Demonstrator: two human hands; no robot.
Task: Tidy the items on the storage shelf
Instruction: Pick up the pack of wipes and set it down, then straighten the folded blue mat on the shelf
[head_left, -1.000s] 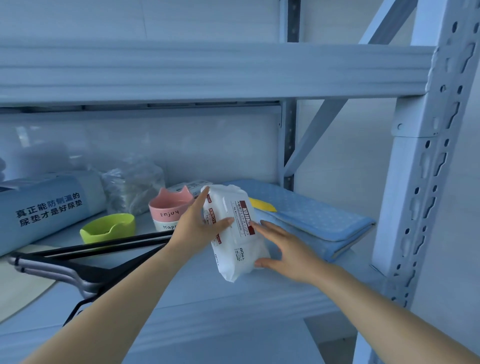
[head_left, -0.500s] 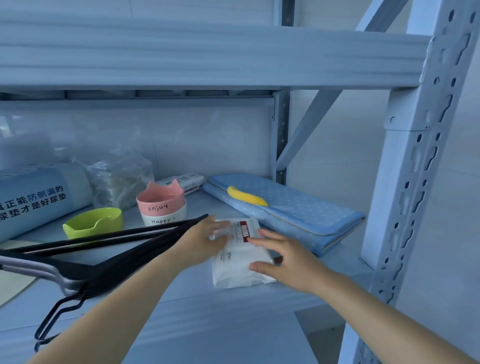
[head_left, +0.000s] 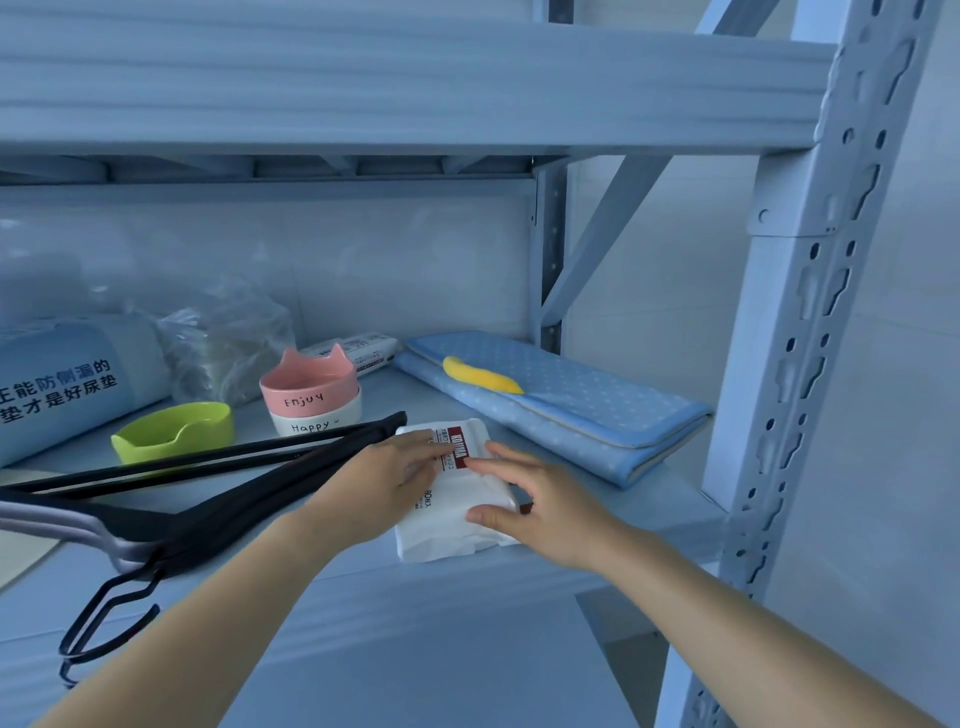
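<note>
While it's lying on the shelf (head_left: 363, 587), left hand (head_left: 374, 483) and right hand (head_left: 540, 506) are pressing the wipes pack (head_left: 447, 525). Both are resting straight-fingered, not gripping.

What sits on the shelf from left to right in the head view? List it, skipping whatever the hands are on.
Pale blue printed pack → lime-green plastic bowl → pink cat-eared bowl stacked on a white bowl → folded blue dotted mat with a yellow piece on it → white perforated steel upright.
</note>
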